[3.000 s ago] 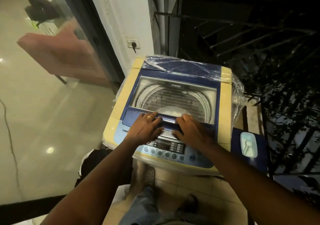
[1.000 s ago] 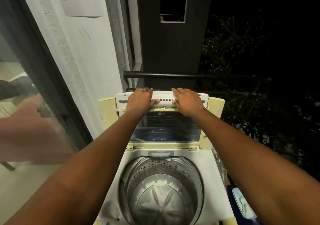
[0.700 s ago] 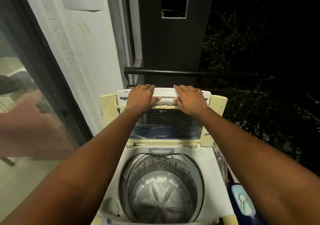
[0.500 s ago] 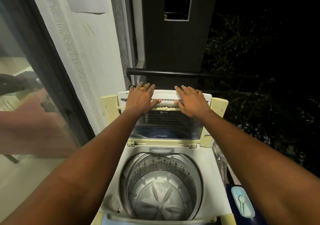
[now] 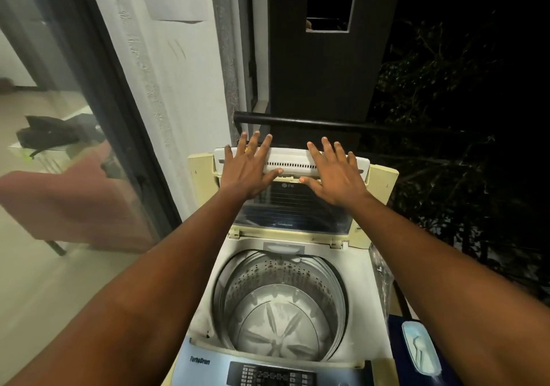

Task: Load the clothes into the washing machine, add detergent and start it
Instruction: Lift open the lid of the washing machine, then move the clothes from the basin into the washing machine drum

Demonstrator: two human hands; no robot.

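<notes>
Balcony rail behind washing machine [image 5: 300,269]: lid [image 5: 293,198] is raised, drum [image 5: 279,305] empty. Left hand [image 5: 248,168] and right hand [image 5: 334,174] rest flat, fingers spread. Loading, detergent and start remain.

Pale tiled floor [image 5: 38,281], washing machine [image 5: 205,305] standing on it

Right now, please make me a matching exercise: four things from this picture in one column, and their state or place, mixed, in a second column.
Things:
1. lid
2. drum
3. left hand
4. control panel

States or places:
A. empty, no clothes inside
B. at the near edge of the machine
C. folded up and standing open
D. fingers spread, wearing a ring

Pairs: 1-C, 2-A, 3-D, 4-B
</notes>
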